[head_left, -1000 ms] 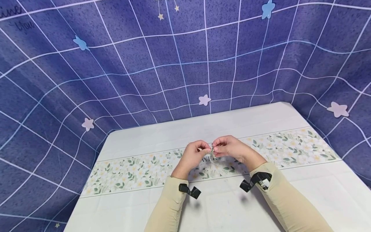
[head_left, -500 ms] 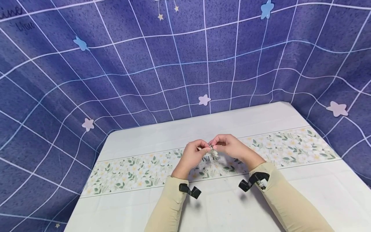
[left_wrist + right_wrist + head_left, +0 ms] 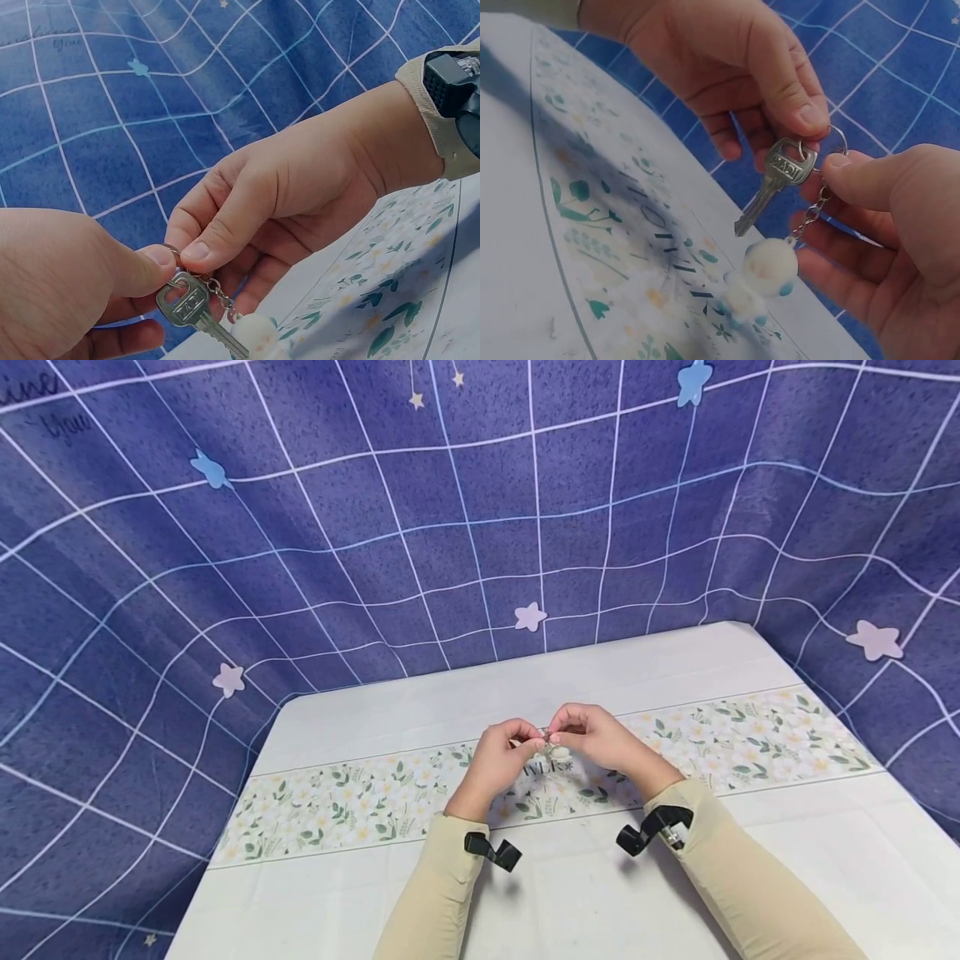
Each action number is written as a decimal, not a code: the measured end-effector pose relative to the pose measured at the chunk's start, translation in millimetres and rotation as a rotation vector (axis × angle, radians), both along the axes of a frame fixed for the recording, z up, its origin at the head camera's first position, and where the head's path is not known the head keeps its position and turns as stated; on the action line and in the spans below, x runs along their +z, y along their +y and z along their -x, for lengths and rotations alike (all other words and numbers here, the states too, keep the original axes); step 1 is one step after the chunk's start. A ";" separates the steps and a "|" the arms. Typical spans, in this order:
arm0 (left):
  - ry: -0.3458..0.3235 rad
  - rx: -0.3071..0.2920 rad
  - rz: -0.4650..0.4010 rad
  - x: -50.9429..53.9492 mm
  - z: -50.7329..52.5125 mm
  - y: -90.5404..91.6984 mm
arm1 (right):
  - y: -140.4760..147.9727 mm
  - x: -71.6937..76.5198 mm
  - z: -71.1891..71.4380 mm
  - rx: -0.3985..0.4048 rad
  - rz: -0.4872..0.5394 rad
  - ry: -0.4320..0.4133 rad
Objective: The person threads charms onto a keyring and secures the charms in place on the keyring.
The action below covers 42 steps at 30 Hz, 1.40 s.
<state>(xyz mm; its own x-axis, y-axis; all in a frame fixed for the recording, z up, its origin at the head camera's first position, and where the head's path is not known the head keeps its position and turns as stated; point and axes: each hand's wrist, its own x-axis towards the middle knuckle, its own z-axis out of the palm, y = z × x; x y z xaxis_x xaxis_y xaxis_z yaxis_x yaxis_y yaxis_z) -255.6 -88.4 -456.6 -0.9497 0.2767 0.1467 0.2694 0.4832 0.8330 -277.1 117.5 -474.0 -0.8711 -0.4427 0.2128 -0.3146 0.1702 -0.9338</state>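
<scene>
Both hands meet above the table's floral band. A metal key ring (image 3: 841, 135) is pinched between thumb and finger of my left hand (image 3: 501, 765) on one side and my right hand (image 3: 603, 745) on the other. From the ring hangs a silver key (image 3: 778, 177), blade pointing down, close by the left thumb. A short chain (image 3: 813, 212) under the right thumb carries a small whitish figure charm (image 3: 769, 270) with blue parts. In the left wrist view the key (image 3: 196, 309) overlaps part of the chain. Fingertips hide part of the ring.
The white tabletop (image 3: 360, 910) has a printed flower strip (image 3: 330, 814) running across it. A dark blue curtain (image 3: 375, 527) with grid lines and stars stands behind and at both sides. Black camera mounts (image 3: 492, 851) sit on the sleeved wrists.
The right hand has shifted slightly, first toward the left fingertips and then a little back right. The charm dangling below the fingers has moved. The left hand stays nearly in place.
</scene>
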 end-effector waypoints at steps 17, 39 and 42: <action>-0.016 0.041 0.040 0.2 1.1 -0.4 | -0.2 -1.5 -3.8 -0.076 -0.107 0.199; -0.035 0.067 -0.011 -4.0 5.6 -0.5 | -0.1 14.6 -13.3 -0.056 -0.046 0.102; -0.055 0.073 -0.035 -4.4 5.9 -0.3 | 0.8 3.4 -6.9 -0.057 -0.035 0.112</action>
<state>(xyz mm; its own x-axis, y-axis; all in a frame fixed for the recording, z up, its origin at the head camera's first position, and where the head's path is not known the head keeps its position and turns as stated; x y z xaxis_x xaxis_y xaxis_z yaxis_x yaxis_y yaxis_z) -261.6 -88.7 -461.0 -0.9739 0.2026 0.1022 0.1883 0.4704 0.8621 -270.2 118.4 -470.6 -0.8669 -0.4017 0.2953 -0.4051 0.2225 -0.8868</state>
